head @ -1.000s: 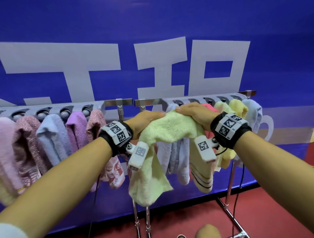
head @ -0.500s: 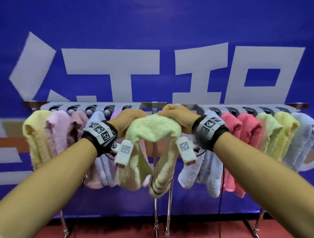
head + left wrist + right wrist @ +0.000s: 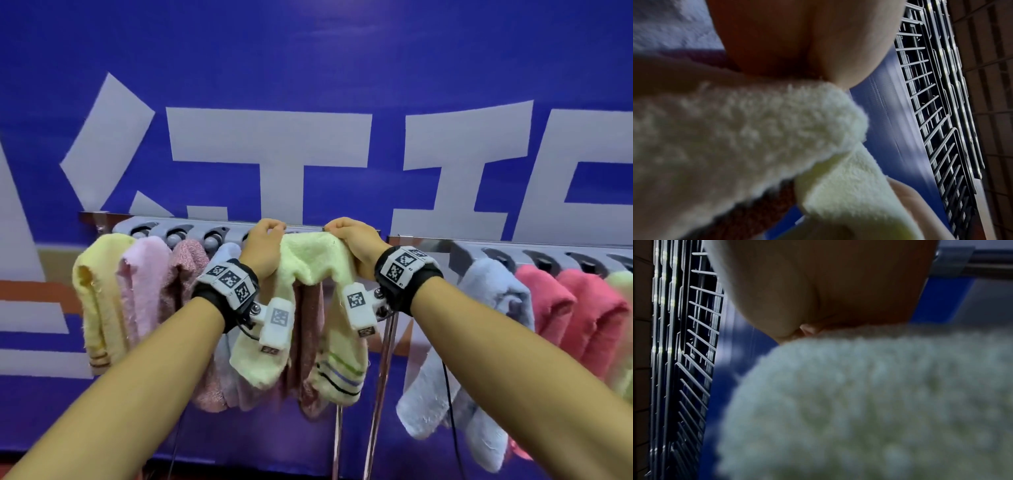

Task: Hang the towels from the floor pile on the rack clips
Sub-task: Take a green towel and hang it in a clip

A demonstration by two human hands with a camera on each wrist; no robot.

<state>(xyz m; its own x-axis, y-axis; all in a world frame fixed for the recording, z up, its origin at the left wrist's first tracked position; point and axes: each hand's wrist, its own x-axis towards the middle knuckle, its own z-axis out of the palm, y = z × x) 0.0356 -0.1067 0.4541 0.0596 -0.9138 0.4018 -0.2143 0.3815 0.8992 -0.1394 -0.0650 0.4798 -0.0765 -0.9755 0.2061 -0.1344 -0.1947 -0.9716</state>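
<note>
A pale yellow-green towel (image 3: 310, 263) with striped ends hangs folded over at the grey clip rail (image 3: 191, 229), near the join of two rack sections. My left hand (image 3: 263, 246) grips its top edge on the left side. My right hand (image 3: 352, 240) grips the top edge on the right. Both hands hold the edge up against the rail. In the left wrist view the towel (image 3: 756, 129) fills the frame under my palm (image 3: 803, 40). The right wrist view shows the towel (image 3: 869, 402) blurred below the palm (image 3: 828, 285). The clip behind the towel is hidden.
Yellow (image 3: 99, 291), pink (image 3: 145, 281) and mottled rose (image 3: 186, 270) towels hang left of my hands. Light blue (image 3: 486, 325), coral (image 3: 582, 318) and green towels hang on the right rail section (image 3: 548, 248). A blue banner (image 3: 308, 68) stands behind; rack legs (image 3: 380, 394) run down below.
Both hands have carried the yellow-green towel leftward along the rack and up to the rail. The view has turned left with them, away from the floor.
</note>
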